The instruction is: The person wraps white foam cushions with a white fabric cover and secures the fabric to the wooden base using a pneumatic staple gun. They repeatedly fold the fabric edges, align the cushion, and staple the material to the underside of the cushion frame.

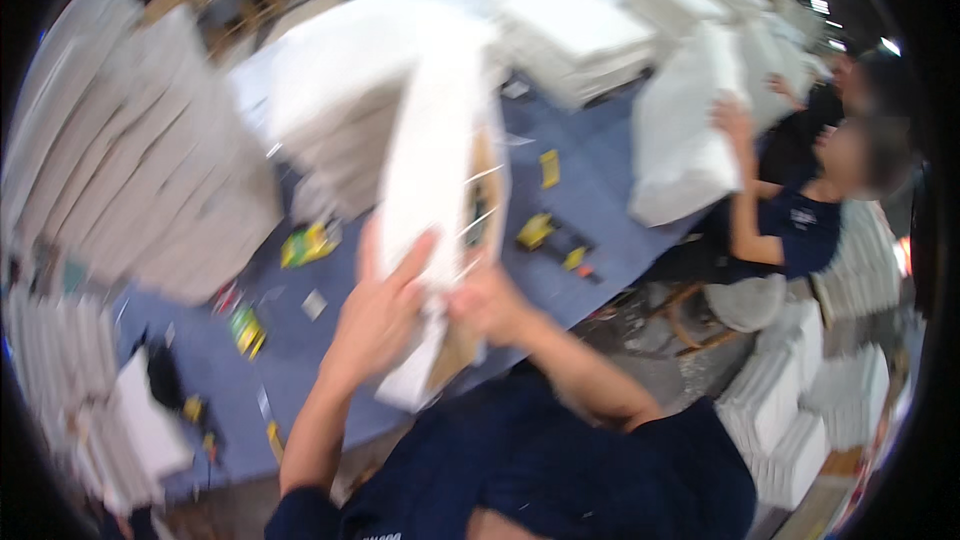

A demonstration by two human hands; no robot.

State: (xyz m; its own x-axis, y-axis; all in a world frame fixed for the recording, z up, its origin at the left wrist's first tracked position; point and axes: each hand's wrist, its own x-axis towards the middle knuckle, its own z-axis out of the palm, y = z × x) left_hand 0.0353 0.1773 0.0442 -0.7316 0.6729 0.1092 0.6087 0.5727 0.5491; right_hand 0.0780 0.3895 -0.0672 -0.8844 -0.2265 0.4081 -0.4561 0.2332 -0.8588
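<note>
Upright before me, a long white padded panel (430, 160) stands on edge, tilted a little, with a tan board-like inner side (487, 180) showing along its right. Thin white strips cross that tan side. My left hand (385, 315) grips the panel's near part, thumb on the white face. On the right edge, my right hand (487, 302) is closed; motion blur hides whether it pinches the edge or something small there. A yellow-and-black tool (555, 240) lies on the blue-grey table (600, 155) to the right of my hands.
Stacks of white padded pieces stand at left (150, 140), behind the panel (345, 90) and at far right. A yellow-green packet (310, 243) and a yellow-green container (247, 328) lie on the table. A co-worker (800, 205) handles a white piece (690, 130); a stool (745, 302) stands nearby.
</note>
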